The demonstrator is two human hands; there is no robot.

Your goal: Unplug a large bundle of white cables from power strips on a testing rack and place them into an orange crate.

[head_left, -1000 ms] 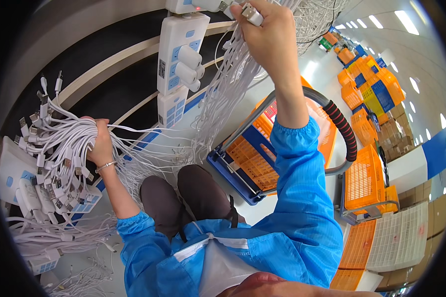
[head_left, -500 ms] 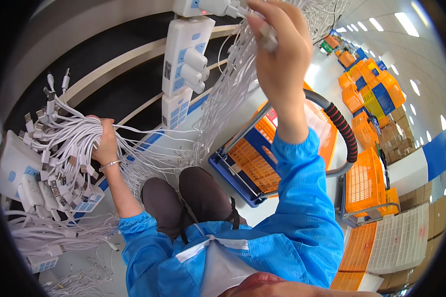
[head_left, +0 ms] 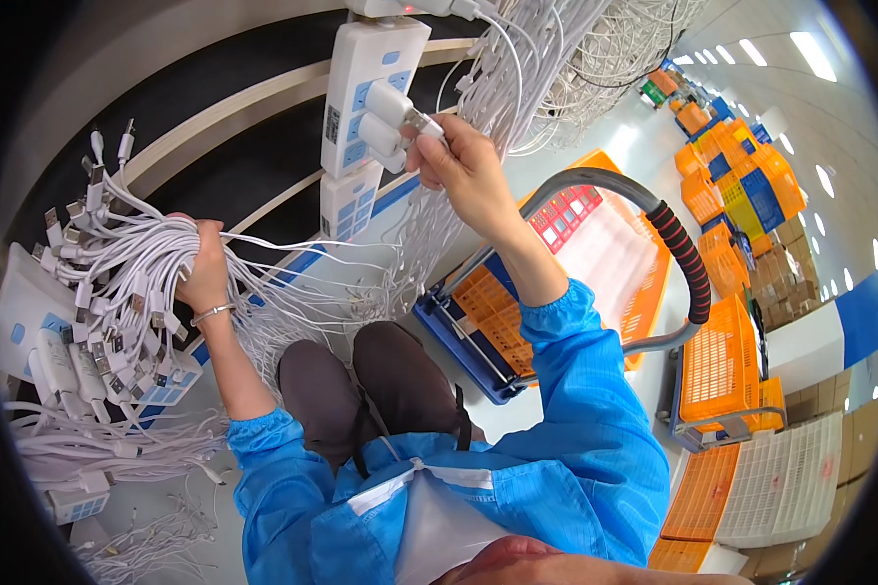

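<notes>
My left hand (head_left: 205, 268) is wrapped round a thick bundle of white USB cables (head_left: 156, 249), their metal plugs fanning out to the left. My right hand (head_left: 473, 180) pinches a USB plug (head_left: 424, 125) right at a white charger adapter (head_left: 388, 101); whether it is inserted I cannot tell. A second adapter (head_left: 380, 135) sits just below in the same white power strip (head_left: 380, 57). Above, a white cable (head_left: 502, 29) runs from another adapter at the top edge. Many loose white cables (head_left: 429, 229) hang behind my right hand.
Another power strip (head_left: 24, 312) with adapters stands at the left, cables heaped below it. A trolley with a grey handle (head_left: 605, 180) and an orange crate (head_left: 644, 322) stands to my right. More orange crates (head_left: 717, 361) and a white crate (head_left: 780, 478) lie farther right.
My right hand has come down from the upper adapter to the adapters on the strip below, bringing a USB plug. My left hand keeps its grip on the bundle, almost still.
</notes>
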